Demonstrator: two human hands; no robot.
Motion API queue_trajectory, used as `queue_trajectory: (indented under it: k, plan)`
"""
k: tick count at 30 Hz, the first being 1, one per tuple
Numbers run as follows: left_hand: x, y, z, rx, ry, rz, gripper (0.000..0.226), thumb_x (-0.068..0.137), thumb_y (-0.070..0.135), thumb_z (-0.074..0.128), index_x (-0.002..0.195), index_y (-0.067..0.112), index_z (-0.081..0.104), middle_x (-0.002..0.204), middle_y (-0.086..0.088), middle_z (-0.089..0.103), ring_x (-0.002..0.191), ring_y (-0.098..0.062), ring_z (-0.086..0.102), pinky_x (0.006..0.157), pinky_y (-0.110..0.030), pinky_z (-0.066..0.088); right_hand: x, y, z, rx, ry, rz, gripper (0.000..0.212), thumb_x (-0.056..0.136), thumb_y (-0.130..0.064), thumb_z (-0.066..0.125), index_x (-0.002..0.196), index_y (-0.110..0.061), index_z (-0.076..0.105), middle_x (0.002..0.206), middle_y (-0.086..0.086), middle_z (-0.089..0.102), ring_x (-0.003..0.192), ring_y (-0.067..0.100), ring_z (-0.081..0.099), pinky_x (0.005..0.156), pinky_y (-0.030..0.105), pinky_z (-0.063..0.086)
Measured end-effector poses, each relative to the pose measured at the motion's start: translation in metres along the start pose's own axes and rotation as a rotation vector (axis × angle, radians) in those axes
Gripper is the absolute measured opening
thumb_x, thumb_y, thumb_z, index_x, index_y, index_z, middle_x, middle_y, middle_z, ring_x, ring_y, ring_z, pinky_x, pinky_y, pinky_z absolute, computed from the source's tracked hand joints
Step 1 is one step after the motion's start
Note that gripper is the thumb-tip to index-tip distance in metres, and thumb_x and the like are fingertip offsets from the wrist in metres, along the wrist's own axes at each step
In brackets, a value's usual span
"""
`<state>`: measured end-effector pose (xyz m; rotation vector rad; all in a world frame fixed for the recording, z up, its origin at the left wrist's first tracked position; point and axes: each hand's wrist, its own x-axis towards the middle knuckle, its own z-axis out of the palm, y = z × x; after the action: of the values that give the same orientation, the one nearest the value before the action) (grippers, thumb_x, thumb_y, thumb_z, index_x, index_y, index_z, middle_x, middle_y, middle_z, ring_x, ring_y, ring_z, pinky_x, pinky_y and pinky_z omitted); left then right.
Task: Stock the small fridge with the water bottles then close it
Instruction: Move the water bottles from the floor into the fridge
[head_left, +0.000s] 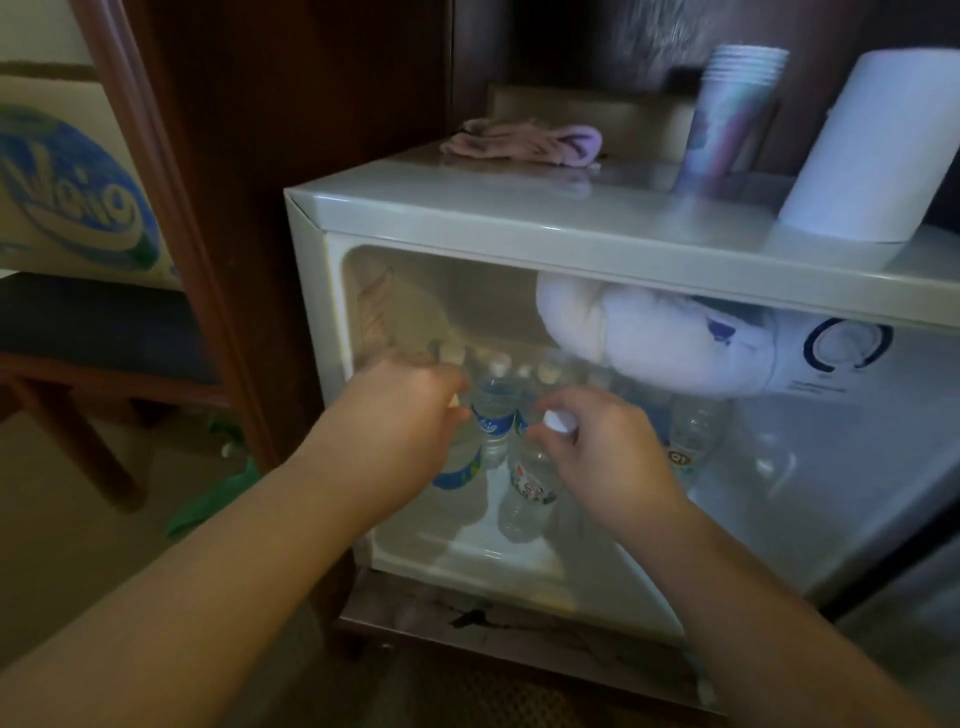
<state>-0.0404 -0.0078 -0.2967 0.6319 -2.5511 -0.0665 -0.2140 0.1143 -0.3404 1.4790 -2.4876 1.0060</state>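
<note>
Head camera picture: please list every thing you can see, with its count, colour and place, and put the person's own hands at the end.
small fridge: one, white, open, standing in a dark wooden cabinet
water bottles: several, exact count unclear, clear with white caps and mostly blue labels, upright inside the fridge
ice compartment: one, white and frosted, top right inside the fridge
cloth: one, pink, on the fridge top at the back
paper cups: one stack, pale with coloured print, on the fridge top
paper roll: one, white, upright on the fridge top, right
carton: one, beige with blue logo, far left
left hand: grips a bottle
right hand: grips a bottle by its neck
</note>
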Motion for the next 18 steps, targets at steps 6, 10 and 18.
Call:
queue_trajectory:
  k: [6, 10, 18]
  plan:
    - [0.029, -0.016, 0.035, 0.165, -0.161, -0.066, 0.019, 0.092, 0.019, 0.061, 0.106, 0.020, 0.073, 0.091, -0.006, 0.069, 0.085, -0.025, 0.065, 0.077, -0.038, 0.056, 0.034, -0.008, 0.024, -0.037, -0.051, -0.081, 0.023, 0.088, -0.025, 0.073, 0.109, -0.016, 0.072, 0.107, 0.009, 0.069, 0.100, 0.031, 0.063, 0.084, 0.037, 0.050]
    - [0.043, -0.021, 0.050, 0.217, -0.200, -0.068, 0.018, 0.090, 0.018, 0.063, 0.105, 0.021, 0.074, 0.091, -0.009, 0.071, 0.085, -0.028, 0.068, 0.072, -0.035, 0.055, 0.050, -0.011, 0.032, -0.063, -0.087, -0.168, 0.023, 0.088, -0.026, 0.069, 0.108, -0.015, 0.071, 0.104, 0.011, 0.071, 0.098, 0.035, 0.065, 0.081, 0.042, 0.054]
    - [0.059, -0.027, 0.065, 0.269, -0.261, -0.070, 0.019, 0.088, 0.014, 0.063, 0.105, 0.015, 0.072, 0.087, -0.012, 0.071, 0.081, -0.031, 0.067, 0.072, -0.039, 0.058, 0.060, -0.013, 0.036, -0.083, -0.120, -0.199, 0.024, 0.090, -0.027, 0.069, 0.112, -0.017, 0.071, 0.105, 0.008, 0.071, 0.098, 0.030, 0.065, 0.081, 0.037, 0.052]
